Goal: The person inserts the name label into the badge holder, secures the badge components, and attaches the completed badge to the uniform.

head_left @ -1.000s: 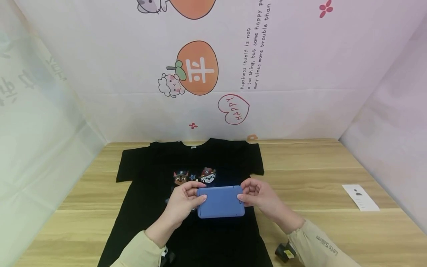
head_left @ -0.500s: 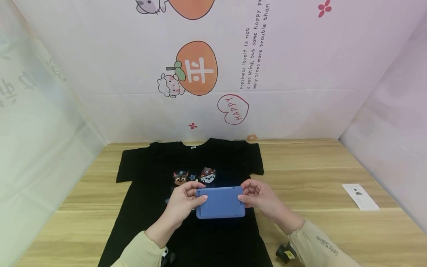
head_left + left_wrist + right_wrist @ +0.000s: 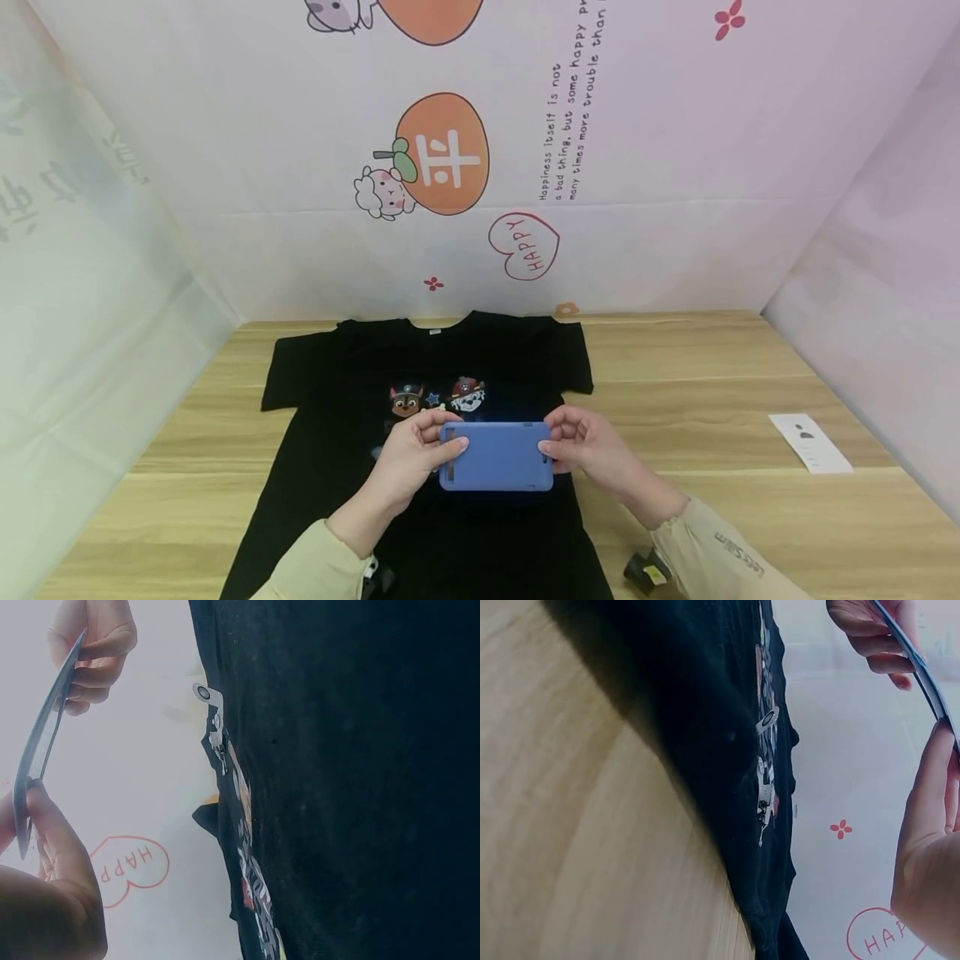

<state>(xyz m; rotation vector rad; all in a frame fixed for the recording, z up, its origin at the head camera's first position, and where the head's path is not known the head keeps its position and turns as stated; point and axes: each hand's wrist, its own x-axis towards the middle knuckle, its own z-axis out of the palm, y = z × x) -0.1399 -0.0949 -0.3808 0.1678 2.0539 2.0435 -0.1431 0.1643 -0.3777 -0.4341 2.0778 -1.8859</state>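
Observation:
A flat blue card holder (image 3: 497,457) is held level above the black T-shirt (image 3: 480,542). My left hand (image 3: 412,454) pinches its left end, thumb on the near face and fingers behind. At the right end, my right hand (image 3: 592,450) grips it the same way. A dark slot shows beside the left thumb. Seen edge-on in the left wrist view, the holder (image 3: 45,735) spans both hands. A small clip with a snap strap (image 3: 210,701) appears over the shirt's printed front. The holder's far face is hidden in the head view.
On the wooden table (image 3: 675,375) a white card (image 3: 812,443) with a person icon lies at the right. The T-shirt spreads flat under the hands, its cartoon print (image 3: 405,401) partly covered. A white printed curtain (image 3: 637,250) stands behind the table.
The holder has tilted slightly, and dark slots now show more plainly at its left end. My right hand has shifted a little to the right; the left hand stays almost still.

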